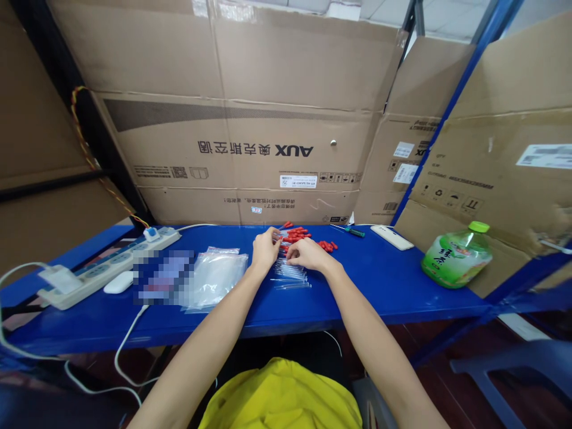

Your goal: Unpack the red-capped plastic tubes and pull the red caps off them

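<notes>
Both my hands meet at the middle of the blue table (379,286). My left hand (265,249) is closed, its fingers pinched on something small that I cannot make out. My right hand (306,255) is also closed, fingers curled down over a row of clear thin tubes (291,275) lying side by side. A pile of small red caps (298,235) lies just beyond my fingertips, with a few more red caps (327,245) scattered to the right.
A stack of clear plastic bags (214,279) lies left of my hands. Further left are a blurred patch, a white power strip (107,265) and a small white mouse-like object (118,282). A green bottle (456,256), a white phone (393,237) and a screwdriver (353,231) are on the right. Cardboard boxes (250,149) wall the back.
</notes>
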The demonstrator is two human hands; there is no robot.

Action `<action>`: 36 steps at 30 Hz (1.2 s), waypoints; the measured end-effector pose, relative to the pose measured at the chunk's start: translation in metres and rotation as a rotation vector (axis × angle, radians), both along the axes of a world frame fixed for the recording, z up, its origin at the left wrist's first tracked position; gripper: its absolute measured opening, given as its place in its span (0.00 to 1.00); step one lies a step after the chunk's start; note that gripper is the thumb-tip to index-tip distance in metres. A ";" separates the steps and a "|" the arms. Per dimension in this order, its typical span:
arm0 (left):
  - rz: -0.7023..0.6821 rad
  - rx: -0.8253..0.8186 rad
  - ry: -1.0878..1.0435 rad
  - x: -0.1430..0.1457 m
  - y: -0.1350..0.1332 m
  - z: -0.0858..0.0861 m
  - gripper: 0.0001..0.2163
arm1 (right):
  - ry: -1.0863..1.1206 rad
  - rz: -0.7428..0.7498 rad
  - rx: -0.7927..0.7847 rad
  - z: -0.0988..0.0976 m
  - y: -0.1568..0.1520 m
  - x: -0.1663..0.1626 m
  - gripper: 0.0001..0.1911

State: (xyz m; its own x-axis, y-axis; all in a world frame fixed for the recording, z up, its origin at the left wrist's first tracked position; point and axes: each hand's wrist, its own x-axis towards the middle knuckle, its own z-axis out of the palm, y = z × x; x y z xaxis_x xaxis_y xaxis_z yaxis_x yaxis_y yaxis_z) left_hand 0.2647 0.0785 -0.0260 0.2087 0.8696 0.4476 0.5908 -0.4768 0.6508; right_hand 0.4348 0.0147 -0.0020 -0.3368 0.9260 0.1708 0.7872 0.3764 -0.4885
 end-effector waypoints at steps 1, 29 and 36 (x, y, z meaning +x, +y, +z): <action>0.004 0.011 -0.001 0.000 0.000 0.000 0.09 | 0.009 0.003 0.002 0.000 0.001 0.001 0.04; -0.277 0.186 0.322 0.002 -0.007 0.004 0.04 | 0.075 -0.990 0.152 0.006 0.000 0.072 0.09; -0.366 0.233 0.372 0.004 -0.005 -0.001 0.12 | 0.058 -1.031 -0.023 -0.003 0.002 0.083 0.10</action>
State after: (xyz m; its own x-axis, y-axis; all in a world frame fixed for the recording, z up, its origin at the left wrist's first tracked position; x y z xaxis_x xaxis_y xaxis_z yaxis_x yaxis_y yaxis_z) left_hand 0.2687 0.0734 -0.0270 0.6577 0.5981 0.4579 0.5295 -0.7995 0.2836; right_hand 0.5179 0.0167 -0.0048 0.6302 0.7636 0.1406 0.6976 -0.4774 -0.5343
